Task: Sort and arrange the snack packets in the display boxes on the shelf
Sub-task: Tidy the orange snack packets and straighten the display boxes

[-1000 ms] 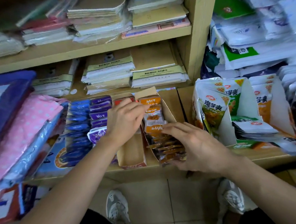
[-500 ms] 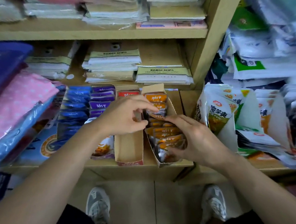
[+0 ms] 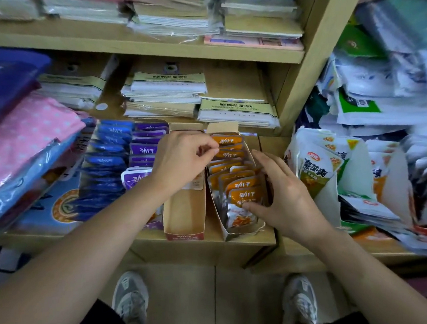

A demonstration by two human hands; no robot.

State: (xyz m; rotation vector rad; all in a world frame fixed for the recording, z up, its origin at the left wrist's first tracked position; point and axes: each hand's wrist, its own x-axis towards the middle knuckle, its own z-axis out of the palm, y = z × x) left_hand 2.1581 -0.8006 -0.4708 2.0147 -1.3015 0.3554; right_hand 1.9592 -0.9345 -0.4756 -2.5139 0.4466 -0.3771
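1. Orange packets (image 3: 239, 185) stand overlapping, front to back, in the right-hand cardboard display box (image 3: 237, 235), which sits at the front edge of the shelf (image 3: 200, 246). That is where the task's goods are for me now.
2. My left hand (image 3: 182, 164) is narrowed to a pinch, with thumb and forefinger meeting at the top left corner of the rearmost packets. I judge this is to hold the back of the row upright. I cannot tell whether the pinch also takes in the box wall.
3. My right hand (image 3: 288, 194) is wide, with its fingers fairly straight along the box's right side and the thumb pressed on the front packet. It grips nothing. I read it as a stop, so the row cannot slump forward.
4. The middle box (image 3: 185, 214), mostly bare, lies between the orange row and the purple packets (image 3: 144, 149), with the blue packets (image 3: 108, 156) beyond. Each colour has its own lane, so the orange lane looks nearly sorted.
5. Next I would close the row up gently, because the foil looks slippery and the front packet leans over a ragged, low front lip.
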